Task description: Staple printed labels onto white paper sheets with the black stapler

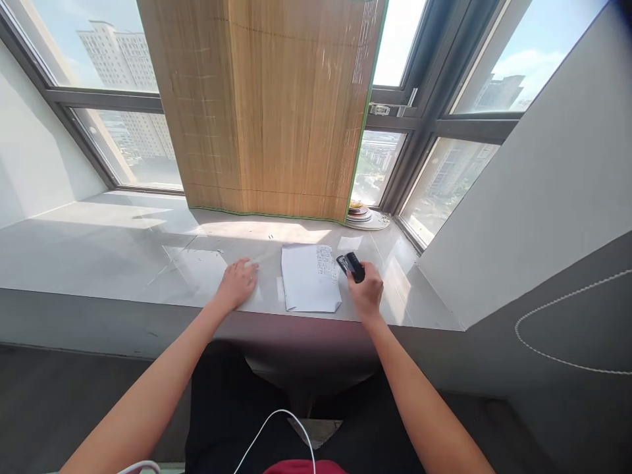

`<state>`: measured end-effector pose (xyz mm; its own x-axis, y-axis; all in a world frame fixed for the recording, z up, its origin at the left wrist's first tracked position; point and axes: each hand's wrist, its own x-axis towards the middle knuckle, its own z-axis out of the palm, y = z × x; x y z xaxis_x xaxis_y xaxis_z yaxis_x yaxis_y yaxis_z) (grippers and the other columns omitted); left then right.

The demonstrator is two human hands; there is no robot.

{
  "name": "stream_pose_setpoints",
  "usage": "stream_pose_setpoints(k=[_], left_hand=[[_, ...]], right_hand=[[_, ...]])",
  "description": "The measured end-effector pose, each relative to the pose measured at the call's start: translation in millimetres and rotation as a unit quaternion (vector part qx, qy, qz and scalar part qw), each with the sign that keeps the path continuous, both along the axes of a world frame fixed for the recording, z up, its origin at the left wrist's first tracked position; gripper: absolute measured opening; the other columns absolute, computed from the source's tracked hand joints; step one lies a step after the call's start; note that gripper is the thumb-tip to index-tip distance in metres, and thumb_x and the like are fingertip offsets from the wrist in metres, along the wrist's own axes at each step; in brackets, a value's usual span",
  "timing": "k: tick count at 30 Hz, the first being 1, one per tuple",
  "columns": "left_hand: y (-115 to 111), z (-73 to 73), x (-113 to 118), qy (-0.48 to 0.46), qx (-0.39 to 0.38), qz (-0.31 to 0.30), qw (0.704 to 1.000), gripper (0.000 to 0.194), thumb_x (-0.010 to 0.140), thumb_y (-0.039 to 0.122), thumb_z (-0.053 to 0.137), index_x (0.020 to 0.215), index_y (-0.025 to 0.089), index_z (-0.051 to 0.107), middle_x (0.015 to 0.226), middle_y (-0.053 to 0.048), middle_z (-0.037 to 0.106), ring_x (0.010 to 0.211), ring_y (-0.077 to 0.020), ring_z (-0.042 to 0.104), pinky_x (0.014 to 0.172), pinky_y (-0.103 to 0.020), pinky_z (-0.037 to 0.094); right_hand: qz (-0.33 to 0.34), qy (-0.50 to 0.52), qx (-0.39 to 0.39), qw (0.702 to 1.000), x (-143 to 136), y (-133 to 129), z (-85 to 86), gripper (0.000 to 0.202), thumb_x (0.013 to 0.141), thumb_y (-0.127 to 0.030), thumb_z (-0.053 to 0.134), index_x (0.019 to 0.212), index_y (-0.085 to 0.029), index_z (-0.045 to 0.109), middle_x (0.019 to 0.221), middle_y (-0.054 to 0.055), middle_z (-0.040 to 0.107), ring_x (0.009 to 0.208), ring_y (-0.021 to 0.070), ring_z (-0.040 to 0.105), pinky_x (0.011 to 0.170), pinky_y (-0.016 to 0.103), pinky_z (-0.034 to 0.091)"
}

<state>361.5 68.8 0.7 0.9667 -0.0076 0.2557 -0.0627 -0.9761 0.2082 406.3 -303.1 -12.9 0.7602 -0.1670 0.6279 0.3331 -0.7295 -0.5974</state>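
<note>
Resting on the pale grey tiled windowsill [113, 257] in the head view, the left hand [238, 283] held nothing, its fingers loosely extended, perhaps for steadiness. The right hand [366, 289] had its grip wrapped around one end of a black, oblong, stapler-like tool [351, 265], seemingly to leave the far end free and angled toward the paper. Just beside it, white rectangular paper sheets [303, 283] with dark writing lay flat between both hands near the sill's front edge, probably for easy reach.
</note>
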Motion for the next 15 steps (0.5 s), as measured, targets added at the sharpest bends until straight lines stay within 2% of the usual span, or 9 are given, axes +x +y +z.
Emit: stream_pose_setpoints(k=[1,3,5,7,10,15], left_hand=[[17.3,-4.3,2.4,0.051,0.007,0.020,0.998,0.052,0.105,0.043,0.041,0.148,0.023,0.059,0.164,-0.018,0.044,0.154,-0.0430,0.037,0.123,-0.071,0.027],[37.5,-10.6,5.3,0.119,0.012,0.035,0.992,0.059,0.106,0.049,0.033,0.160,0.027,0.046,0.174,-0.016,0.031,0.162,-0.0416,0.023,0.123,-0.077,0.017],[41.1,-13.0,6.0,0.133,0.012,0.042,0.990,0.061,0.107,0.051,0.029,0.163,0.028,0.040,0.176,-0.016,0.025,0.164,-0.0386,0.019,0.123,-0.079,0.011],[36.7,-12.3,5.4,0.126,0.006,0.041,0.991,0.061,0.107,0.051,0.029,0.161,0.028,0.042,0.175,-0.016,0.027,0.163,-0.0371,0.022,0.124,-0.078,0.010],[31.6,-9.7,4.4,0.116,-0.005,0.038,0.992,0.058,0.106,0.052,0.031,0.158,0.030,0.046,0.173,-0.016,0.032,0.161,-0.0370,0.026,0.123,-0.078,0.012],[35.6,-11.6,6.0,0.094,-0.012,0.040,0.995,0.056,0.104,0.051,0.035,0.154,0.030,0.051,0.168,-0.017,0.039,0.158,-0.0400,0.032,0.122,-0.078,0.015]], right_hand=[[0.022,0.019,0.004,1.000,-4.4,17.3,4.4,0.023,0.092,-0.032,0.061,0.111,-0.020,0.063,0.105,0.012,0.070,0.093,0.0283,0.064,0.077,0.037,0.049],[0.075,0.067,-0.004,0.995,-8.2,55.1,9.9,0.019,0.092,-0.031,0.062,0.108,-0.022,0.060,0.100,0.008,0.069,0.087,0.0243,0.063,0.070,0.031,0.044],[0.098,0.101,-0.016,0.990,-4.5,90.2,9.9,0.014,0.090,-0.026,0.061,0.103,-0.023,0.056,0.097,0.006,0.066,0.085,0.0222,0.060,0.067,0.029,0.039],[0.113,0.133,-0.025,0.984,4.1,115.5,4.6,0.014,0.088,-0.021,0.061,0.099,-0.023,0.052,0.096,0.004,0.063,0.083,0.0210,0.056,0.067,0.028,0.036],[0.121,0.149,-0.033,0.981,15.6,131.7,-7.5,0.017,0.087,-0.017,0.061,0.099,-0.024,0.050,0.099,0.004,0.060,0.088,0.0221,0.055,0.072,0.029,0.039],[0.121,0.145,-0.053,0.981,15.5,132.3,-17.3,0.016,0.090,-0.016,0.058,0.102,-0.023,0.051,0.105,0.007,0.060,0.099,0.0264,0.054,0.083,0.035,0.043]])
